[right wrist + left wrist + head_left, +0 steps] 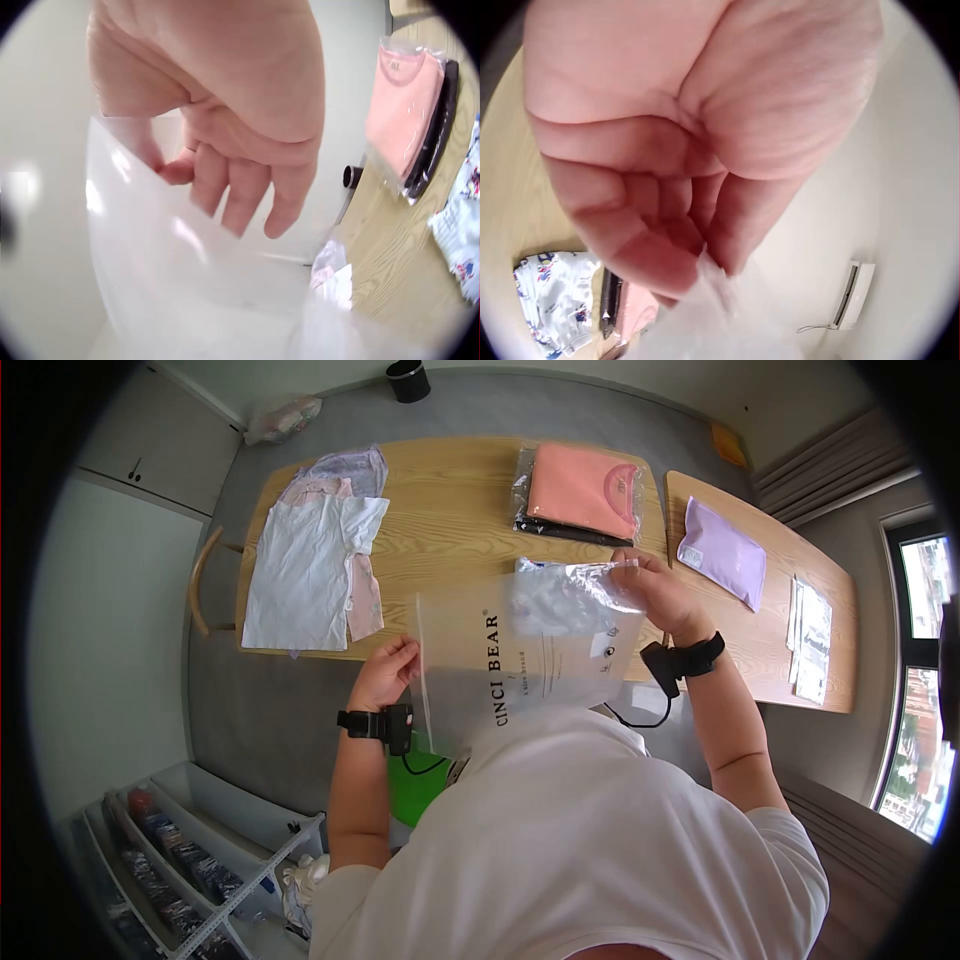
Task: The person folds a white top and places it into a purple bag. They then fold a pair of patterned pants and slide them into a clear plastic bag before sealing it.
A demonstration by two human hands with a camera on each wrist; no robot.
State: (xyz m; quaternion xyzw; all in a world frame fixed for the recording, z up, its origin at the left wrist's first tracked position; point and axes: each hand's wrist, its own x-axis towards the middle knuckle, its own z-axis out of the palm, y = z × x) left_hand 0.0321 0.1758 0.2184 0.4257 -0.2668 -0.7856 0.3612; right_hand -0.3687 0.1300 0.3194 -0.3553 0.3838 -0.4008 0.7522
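Note:
A translucent plastic bag printed "CINCI BEAR" stretches between both hands in front of the person's body. My left hand pinches the bag's left edge between thumb and fingers; the left wrist view shows the bunched plastic at the fingertips. At the far right corner, the thumb and index finger of my right hand pinch the bag, while the other fingers hang loosely. Behind the bag in the head view, a folded white garment with a coloured print lies on the table, partly hidden.
A white T-shirt lies over pink and lilac clothes on the table's left. Coral clothing in clear bags is stacked at the back. A purple package and white packets rest on the second table. Clear bins stand lower left.

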